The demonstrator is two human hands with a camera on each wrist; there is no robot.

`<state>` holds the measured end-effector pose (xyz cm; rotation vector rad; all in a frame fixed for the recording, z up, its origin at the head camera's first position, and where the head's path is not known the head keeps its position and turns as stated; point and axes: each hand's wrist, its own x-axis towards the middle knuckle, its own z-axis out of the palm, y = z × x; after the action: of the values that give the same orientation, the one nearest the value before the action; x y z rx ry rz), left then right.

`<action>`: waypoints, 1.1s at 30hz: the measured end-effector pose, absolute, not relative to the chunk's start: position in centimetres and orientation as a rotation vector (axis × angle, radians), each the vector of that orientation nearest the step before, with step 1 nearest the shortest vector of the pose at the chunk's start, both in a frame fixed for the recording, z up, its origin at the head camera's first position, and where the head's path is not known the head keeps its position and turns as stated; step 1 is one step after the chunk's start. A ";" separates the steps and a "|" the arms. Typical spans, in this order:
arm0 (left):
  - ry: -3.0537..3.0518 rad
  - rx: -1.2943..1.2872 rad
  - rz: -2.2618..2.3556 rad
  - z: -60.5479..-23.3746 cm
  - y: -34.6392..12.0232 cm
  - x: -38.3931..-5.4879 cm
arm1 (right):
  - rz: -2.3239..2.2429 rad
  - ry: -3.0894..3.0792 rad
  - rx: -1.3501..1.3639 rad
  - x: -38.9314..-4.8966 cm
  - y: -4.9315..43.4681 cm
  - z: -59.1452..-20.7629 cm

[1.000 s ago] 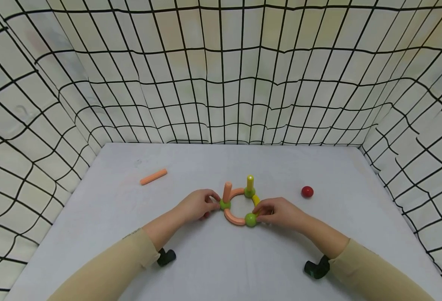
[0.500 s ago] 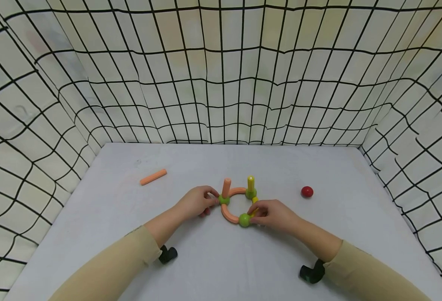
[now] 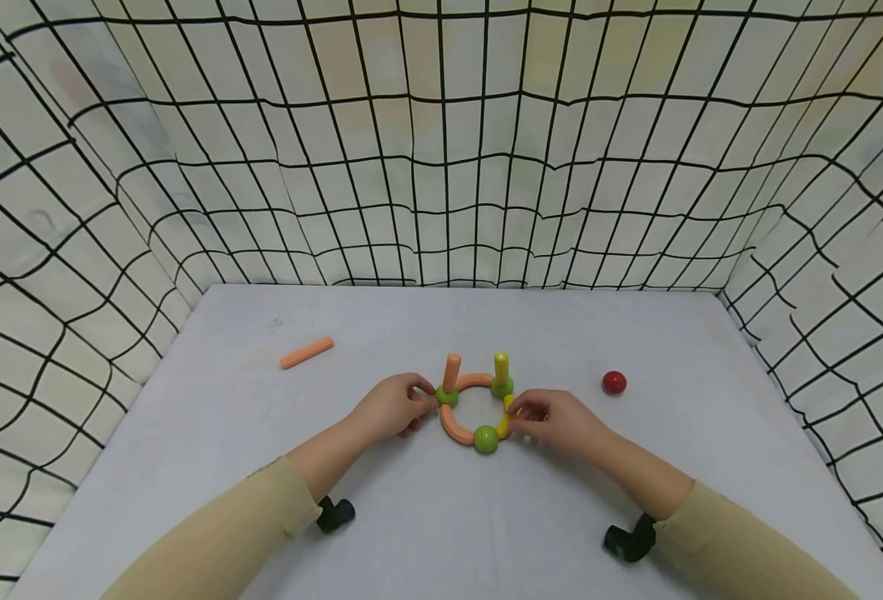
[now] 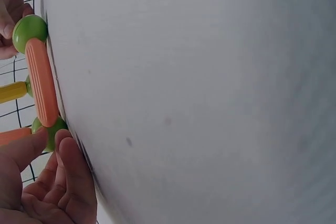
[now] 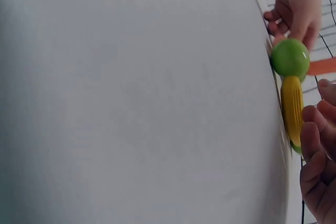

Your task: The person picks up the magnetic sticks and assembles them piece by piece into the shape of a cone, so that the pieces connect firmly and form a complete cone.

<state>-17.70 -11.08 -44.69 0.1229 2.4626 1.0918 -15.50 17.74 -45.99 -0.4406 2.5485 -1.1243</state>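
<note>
A ring of curved toy rods and green balls lies in front of me in the head view. My left hand (image 3: 394, 406) pinches the left green ball (image 3: 447, 396) between thumb and forefinger; an orange rod (image 3: 452, 372) stands up from it. Beside the yellow curved rod (image 5: 292, 103) on the ring's right is my right hand (image 3: 561, 423), its loosely bent fingertips right at the rod and its thumb apart from it. Orange curved rods (image 3: 454, 429) join the left ball to the front green ball (image 3: 486, 439) and the back green ball (image 3: 503, 387), which carries an upright yellow rod (image 3: 502, 365).
A loose orange rod (image 3: 307, 352) lies at the back left of the white table (image 3: 411, 525). To the right sits a red ball (image 3: 614, 382). Black netting (image 3: 479, 183) over pale walls rises behind the table and along both sides.
The ring has shifted slightly left, its front ball moving leftward. My right hand has moved from beside that ball to the yellow curved rod, its fingers loosened. The left hand stays at its ball.
</note>
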 end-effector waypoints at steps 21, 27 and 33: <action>2.486 0.112 1.079 -45.0 -10.6 -17.9 | -1.115 2.546 -0.155 -19.3 18.2 -46.5; 2.462 0.099 1.104 -44.9 -10.6 -18.3 | -1.132 2.548 -0.164 -19.5 18.2 -46.6; 2.460 0.086 1.092 -44.6 -10.6 -18.6 | -1.133 2.546 -0.173 -19.2 18.3 -46.6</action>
<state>-18.60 -10.61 -44.65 0.0855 2.4598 1.0918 -19.16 18.27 -46.58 -0.1726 2.5463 -1.1330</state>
